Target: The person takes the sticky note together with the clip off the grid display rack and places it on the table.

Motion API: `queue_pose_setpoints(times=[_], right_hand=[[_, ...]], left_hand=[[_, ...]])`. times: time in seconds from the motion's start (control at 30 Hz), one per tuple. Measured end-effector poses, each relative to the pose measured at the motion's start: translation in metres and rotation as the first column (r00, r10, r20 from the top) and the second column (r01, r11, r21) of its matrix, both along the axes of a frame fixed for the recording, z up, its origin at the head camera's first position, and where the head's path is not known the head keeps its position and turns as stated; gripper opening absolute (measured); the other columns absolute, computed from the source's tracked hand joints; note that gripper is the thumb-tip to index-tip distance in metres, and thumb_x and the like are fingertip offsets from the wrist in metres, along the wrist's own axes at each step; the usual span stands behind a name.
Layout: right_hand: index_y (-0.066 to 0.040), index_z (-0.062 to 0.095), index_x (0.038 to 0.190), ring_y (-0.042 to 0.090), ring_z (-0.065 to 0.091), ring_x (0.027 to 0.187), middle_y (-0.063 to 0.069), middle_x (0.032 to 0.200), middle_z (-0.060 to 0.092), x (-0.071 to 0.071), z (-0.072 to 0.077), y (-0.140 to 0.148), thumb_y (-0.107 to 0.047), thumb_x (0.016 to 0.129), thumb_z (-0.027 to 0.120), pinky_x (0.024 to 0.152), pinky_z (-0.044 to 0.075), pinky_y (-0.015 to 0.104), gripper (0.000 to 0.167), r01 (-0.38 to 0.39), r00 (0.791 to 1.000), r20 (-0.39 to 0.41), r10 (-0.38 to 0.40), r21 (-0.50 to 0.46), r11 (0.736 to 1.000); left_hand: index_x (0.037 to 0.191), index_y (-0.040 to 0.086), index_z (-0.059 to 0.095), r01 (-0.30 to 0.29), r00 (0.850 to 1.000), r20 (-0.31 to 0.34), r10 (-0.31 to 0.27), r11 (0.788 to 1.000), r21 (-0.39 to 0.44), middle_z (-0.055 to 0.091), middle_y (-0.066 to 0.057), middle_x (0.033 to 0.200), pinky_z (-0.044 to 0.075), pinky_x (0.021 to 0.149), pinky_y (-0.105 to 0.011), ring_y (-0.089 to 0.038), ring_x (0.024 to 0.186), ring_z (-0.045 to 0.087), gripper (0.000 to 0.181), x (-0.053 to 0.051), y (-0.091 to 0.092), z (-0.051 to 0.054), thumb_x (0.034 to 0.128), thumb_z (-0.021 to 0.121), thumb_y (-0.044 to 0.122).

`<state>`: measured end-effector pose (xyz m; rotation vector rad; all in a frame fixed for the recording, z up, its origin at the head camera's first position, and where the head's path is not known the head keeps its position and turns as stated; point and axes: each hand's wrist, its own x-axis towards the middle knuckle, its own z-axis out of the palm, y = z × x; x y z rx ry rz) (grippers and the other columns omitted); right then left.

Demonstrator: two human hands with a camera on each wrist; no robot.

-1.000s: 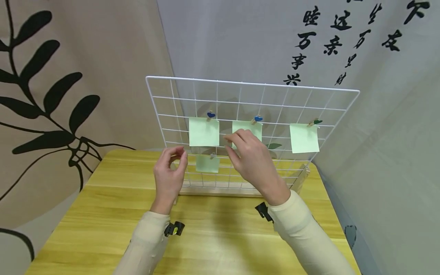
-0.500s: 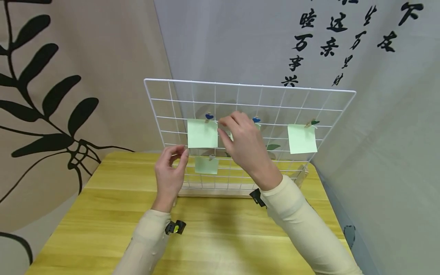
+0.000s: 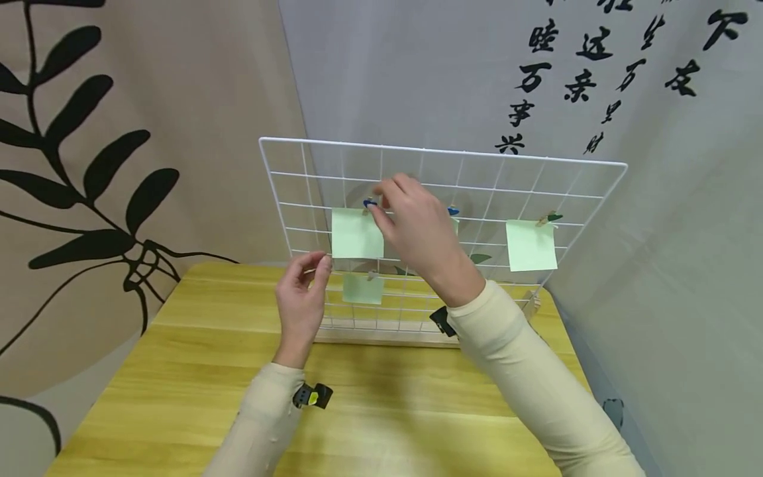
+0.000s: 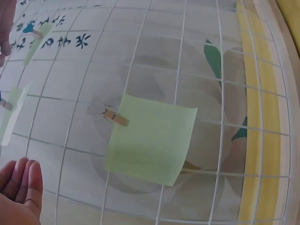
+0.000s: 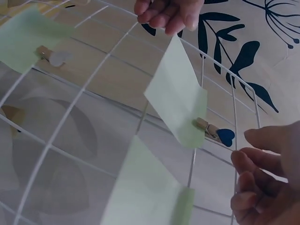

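A pale green sticky note hangs on a white wire grid, held by a small wooden clothespin with a blue heart. My right hand is beside that clothespin, thumb and fingertips parted; the right wrist view shows a small gap between them and the heart. My left hand hovers by the note's lower left corner, fingers loosely bent and holding nothing; whether it touches the corner I cannot tell. Below hangs another green note on a clothespin. My right hand mostly hides a middle note in the head view.
Another green note hangs at the right on a clothespin with a green heart. The grid stands in a wooden base on a yellow wood-grain table. Behind is a cloth backdrop with printed leaves and characters.
My right hand has moved left and up, from in front of the middle note to the left note's blue-heart clothespin. The left hand has stayed nearly still.
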<state>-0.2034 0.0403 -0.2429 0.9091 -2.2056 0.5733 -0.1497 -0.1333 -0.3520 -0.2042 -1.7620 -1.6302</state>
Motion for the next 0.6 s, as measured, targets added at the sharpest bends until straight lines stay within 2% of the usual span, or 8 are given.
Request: queue_pose_setpoints(times=[0.2,0.4,0.6], right_hand=[[0.000,0.069,0.103,0.020,0.061,0.077,0.007,0.091,0.063,-0.003,0.009,-0.006,-0.013,0.093,0.068,0.066,0.054,0.030,0.016,0.037,0.997,0.060,-0.042,0.083,0.996],[-0.002,0.070,0.103,0.018,0.062,0.073,0.005,0.088,0.064,-0.005,0.009,-0.009,-0.016,0.093,0.069,0.065,0.055,0.031,0.017,0.063,0.991,0.108,-0.077,0.125,0.990],[-0.002,0.070,0.104,0.018,0.063,0.074,0.006,0.091,0.065,-0.007,0.005,-0.006,-0.019,0.094,0.069,0.064,0.056,0.032,0.020,0.074,0.992,0.096,-0.087,0.130,0.989]], left_hand=[[0.104,-0.019,0.062,0.019,0.998,0.055,-0.023,0.997,0.073,0.063,-0.029,0.096,0.056,0.077,-0.020,-0.022,0.084,0.064,0.016,-0.002,-0.001,0.000,0.0937,0.062,-0.006],[0.106,-0.019,0.061,0.057,0.989,0.126,-0.080,0.983,0.175,0.063,-0.031,0.098,0.058,0.082,-0.030,-0.028,0.084,0.067,0.018,-0.003,-0.001,0.001,0.0954,0.060,-0.004],[0.106,-0.017,0.062,0.078,0.989,0.106,-0.103,0.973,0.216,0.064,-0.028,0.097,0.059,0.080,-0.030,-0.022,0.081,0.067,0.019,-0.020,-0.005,-0.021,0.0958,0.061,0.000]])
